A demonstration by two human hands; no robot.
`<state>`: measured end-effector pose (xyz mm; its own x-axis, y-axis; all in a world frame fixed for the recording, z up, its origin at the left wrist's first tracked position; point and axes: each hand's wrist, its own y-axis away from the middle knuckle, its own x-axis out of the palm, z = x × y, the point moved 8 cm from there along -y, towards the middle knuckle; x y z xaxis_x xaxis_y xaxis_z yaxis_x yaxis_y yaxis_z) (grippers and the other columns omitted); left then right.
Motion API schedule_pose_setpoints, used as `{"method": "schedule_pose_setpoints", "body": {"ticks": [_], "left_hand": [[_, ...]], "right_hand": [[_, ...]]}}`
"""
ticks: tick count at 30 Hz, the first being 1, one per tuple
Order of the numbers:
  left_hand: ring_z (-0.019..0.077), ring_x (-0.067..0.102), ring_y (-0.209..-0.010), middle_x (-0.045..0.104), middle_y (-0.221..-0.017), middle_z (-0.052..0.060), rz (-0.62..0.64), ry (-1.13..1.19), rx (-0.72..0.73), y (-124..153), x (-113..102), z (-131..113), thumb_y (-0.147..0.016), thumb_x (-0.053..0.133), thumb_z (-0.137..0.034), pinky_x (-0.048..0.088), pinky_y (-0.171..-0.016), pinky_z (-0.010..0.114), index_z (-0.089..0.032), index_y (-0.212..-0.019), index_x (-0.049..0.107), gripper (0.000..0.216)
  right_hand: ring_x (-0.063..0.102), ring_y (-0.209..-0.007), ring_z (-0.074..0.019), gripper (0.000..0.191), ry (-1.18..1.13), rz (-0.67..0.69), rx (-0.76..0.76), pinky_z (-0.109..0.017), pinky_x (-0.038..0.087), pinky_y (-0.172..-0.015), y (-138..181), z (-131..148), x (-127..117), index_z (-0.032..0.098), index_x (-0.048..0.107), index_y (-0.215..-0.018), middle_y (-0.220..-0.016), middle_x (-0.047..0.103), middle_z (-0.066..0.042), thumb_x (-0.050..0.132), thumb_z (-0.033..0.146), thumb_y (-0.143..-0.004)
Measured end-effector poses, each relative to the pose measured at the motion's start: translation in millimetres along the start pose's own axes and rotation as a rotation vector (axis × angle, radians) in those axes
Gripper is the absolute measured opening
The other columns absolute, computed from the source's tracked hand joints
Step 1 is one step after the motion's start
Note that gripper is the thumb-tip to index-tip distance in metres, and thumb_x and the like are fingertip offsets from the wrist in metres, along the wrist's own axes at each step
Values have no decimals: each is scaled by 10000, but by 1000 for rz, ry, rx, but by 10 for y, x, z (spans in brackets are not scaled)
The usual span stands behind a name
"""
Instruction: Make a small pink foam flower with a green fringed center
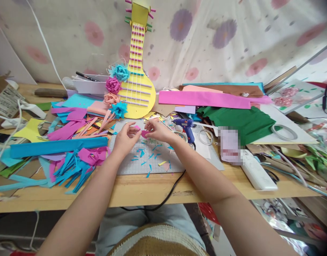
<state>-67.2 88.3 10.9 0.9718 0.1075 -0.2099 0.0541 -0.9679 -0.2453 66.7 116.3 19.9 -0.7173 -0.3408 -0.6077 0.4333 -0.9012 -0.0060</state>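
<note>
My left hand [128, 137] and my right hand [157, 130] come close together above a grey cutting mat [126, 163]. Between their fingertips is a small piece of pink crepe paper [144, 133], with both hands pinching it. Part of the paper is hidden by the fingers. Blue paper snippets [141, 153] lie scattered on the mat below. Behind the hands a yellow paper lute [139, 89] leans upright against the curtain, with white strings and blue, pink and peach paper flowers [113, 85] along its left side.
A blue hot glue gun [187, 128] stands right of my hands, its black cable [171, 193] running over the table's front edge. Coloured paper strips [70, 170] are heaped at left. Green crepe paper [238, 122], tape rolls [284, 132] and a white power strip [259, 172] lie at right.
</note>
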Motion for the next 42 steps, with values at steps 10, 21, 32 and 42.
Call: {"method": "schedule_pose_setpoints", "body": {"ticks": [10,21,32,42], "left_hand": [[103,545,-508,597,-638,-25,-24,318,-165,22,82,88,-535,748,-290,432,-412,193,-175,-911,521,455],[121,572,-634,567,-751,-18,-2,429,-235,67,186,94,-496,768,-274,509,-510,257,-184,-925,505,511],[121,593,-691,627,-769,9,50,504,-276,81,302,111,-517,747,-247,478,-573,231,-163,-831,540,386],[121,585,-661,615,-748,-3,48,532,-312,101,317,136,-496,764,-242,489,-540,242,-156,-822,544,403]], "right_hand": [[557,-670,-87,526,-468,-10,34,-255,462,-622,145,-66,33,221,476,-979,-916,568,-1,742,209,-525],[552,-579,-90,411,-793,-263,66,-218,410,-550,192,-313,15,199,465,-823,-618,585,63,733,297,-526],[567,-613,-90,387,-768,-277,8,-227,445,-587,202,-231,37,205,453,-814,-656,599,52,725,238,-540],[558,-607,-84,344,-748,-294,4,-230,440,-608,191,-236,24,201,467,-812,-638,584,60,695,204,-553]]}}
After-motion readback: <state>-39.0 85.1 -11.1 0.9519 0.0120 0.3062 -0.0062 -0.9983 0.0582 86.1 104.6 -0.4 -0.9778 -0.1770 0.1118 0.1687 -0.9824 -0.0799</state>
